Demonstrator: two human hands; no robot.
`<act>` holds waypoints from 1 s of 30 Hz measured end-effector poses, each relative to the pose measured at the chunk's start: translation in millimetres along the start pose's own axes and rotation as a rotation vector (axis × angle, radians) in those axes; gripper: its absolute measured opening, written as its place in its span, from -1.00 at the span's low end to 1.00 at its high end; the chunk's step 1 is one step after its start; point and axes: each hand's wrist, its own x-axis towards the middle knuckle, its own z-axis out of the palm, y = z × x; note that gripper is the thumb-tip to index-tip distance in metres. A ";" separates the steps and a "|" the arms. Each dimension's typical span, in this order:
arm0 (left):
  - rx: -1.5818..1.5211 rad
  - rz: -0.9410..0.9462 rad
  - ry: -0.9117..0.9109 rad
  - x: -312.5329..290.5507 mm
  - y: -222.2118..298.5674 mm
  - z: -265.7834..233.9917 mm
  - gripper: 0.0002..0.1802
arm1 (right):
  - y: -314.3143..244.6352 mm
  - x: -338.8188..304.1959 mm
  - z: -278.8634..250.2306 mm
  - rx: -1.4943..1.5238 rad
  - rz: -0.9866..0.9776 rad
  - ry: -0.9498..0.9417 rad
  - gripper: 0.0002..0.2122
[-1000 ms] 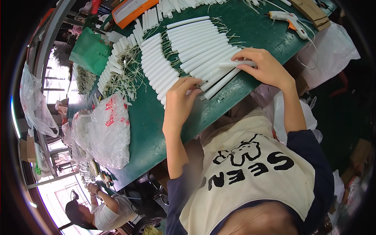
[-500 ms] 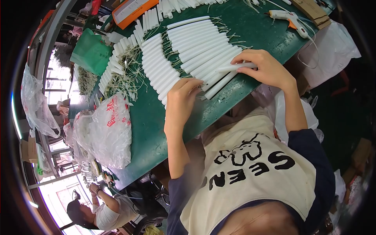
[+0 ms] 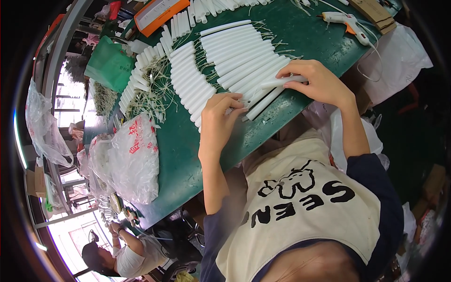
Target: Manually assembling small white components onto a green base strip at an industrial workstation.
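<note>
My right hand [image 3: 319, 83] is closed around one end of a white tube [image 3: 277, 82], which lies tilted over the nearest tubes of a row. My left hand [image 3: 221, 113] is at the other end of that row, with thumb and fingertips pinched together near thin wire ends. What lies between those fingertips is too small to make out. A loose white tube [image 3: 265, 104] rests along the near side. Beyond my hands spreads the row of long white tubes [image 3: 239, 51] with pale wires at both ends. Left of it runs a second row of white tubes [image 3: 185, 75].
A glue gun [image 3: 345, 23] with a cord lies at the far right of the green table [image 3: 181, 174]. A clear plastic bag [image 3: 134, 164], a green bag [image 3: 110, 63] and an orange box [image 3: 157, 16] are on the left. Another person [image 3: 127, 251] works at lower left.
My left hand's fingers have shifted slightly right and toward me at the tube ends. The right hand keeps hold of its tube in nearly the same place.
</note>
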 end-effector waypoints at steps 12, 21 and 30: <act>0.075 -0.032 0.095 -1.4 3.4 -0.3 -0.85 | -1.9 -0.5 0.1 0.030 -0.001 -0.003 -0.82; -0.021 -0.132 0.201 -3.2 0.4 0.0 -0.71 | -0.7 0.7 -1.3 0.051 -0.018 0.009 -0.84; -0.067 -0.149 0.257 -3.3 -1.6 1.9 -0.82 | 5.9 1.0 0.2 0.073 -0.057 0.002 -0.84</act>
